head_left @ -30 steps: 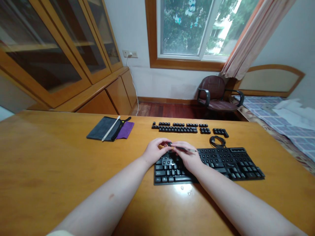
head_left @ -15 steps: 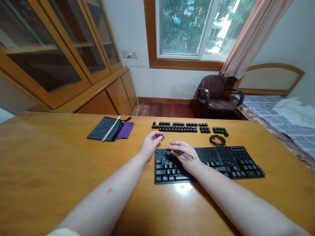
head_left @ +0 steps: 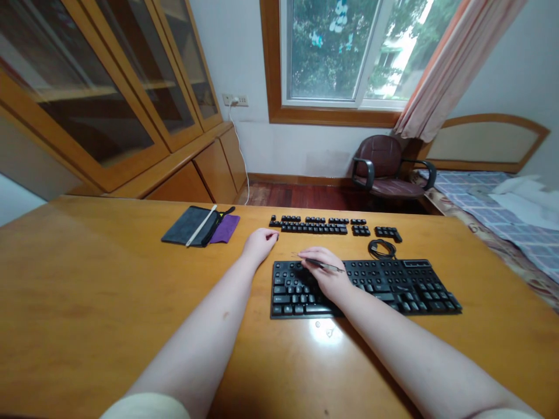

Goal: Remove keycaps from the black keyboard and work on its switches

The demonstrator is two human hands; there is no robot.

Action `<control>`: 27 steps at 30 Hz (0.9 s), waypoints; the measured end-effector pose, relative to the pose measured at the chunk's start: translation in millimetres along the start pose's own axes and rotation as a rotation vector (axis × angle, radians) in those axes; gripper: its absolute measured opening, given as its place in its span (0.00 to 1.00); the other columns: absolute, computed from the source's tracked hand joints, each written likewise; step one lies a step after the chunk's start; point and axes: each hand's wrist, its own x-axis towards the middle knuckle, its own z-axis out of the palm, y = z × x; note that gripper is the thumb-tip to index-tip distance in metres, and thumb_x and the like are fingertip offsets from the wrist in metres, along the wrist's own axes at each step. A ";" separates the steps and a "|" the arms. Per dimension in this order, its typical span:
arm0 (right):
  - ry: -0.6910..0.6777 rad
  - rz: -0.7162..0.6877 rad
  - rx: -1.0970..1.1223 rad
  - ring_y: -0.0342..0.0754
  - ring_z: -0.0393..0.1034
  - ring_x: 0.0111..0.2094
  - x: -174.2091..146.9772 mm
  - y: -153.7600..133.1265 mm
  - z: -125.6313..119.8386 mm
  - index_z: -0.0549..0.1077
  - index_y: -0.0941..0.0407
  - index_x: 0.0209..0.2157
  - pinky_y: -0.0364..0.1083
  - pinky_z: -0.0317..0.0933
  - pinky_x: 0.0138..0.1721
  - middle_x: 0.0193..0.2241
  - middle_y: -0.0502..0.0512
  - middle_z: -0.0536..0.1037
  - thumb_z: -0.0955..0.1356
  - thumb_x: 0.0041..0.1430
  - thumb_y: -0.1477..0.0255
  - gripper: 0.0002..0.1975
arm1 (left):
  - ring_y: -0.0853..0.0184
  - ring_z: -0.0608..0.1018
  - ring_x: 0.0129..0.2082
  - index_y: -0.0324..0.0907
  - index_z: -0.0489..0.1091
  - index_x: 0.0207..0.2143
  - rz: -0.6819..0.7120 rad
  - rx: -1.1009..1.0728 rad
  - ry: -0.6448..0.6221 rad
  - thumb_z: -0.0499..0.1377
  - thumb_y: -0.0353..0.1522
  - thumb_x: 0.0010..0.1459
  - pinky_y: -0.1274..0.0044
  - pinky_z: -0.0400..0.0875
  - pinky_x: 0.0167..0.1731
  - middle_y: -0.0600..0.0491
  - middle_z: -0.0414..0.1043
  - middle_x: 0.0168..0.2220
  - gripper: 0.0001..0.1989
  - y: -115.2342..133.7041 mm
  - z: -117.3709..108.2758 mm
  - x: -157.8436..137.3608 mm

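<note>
Left hand point(head_left: 261, 241), centre of frame — fingertips pinched on small dark piece point(head_left: 277, 236), mostly hidden, near left end of loose keycaps point(head_left: 314, 228). Right hand point(head_left: 325, 267) grips slim dark tool point(head_left: 326, 266), wire loops at its tip, over upper left part of black keyboard point(head_left: 419, 291), right of centre. Coiled cable point(head_left: 382, 249) just above keyboard. Dark pouch point(head_left: 181, 227), white stick point(head_left: 201, 225) across it, purple cloth point(head_left: 225, 229) — left of centre.

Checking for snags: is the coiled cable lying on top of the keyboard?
No, the coiled cable lies on the desk, beyond the keyboard.
</note>
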 end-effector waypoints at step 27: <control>-0.023 0.075 -0.030 0.47 0.72 0.35 -1.0 1.4 -0.8 0.78 0.52 0.36 0.48 0.68 0.40 0.31 0.55 0.78 0.67 0.56 0.68 0.08 | 0.67 0.75 0.30 0.41 0.73 0.31 -0.086 0.078 0.078 0.59 0.33 0.50 0.79 0.67 0.33 0.52 0.76 0.29 0.06 3.2 -2.8 22.5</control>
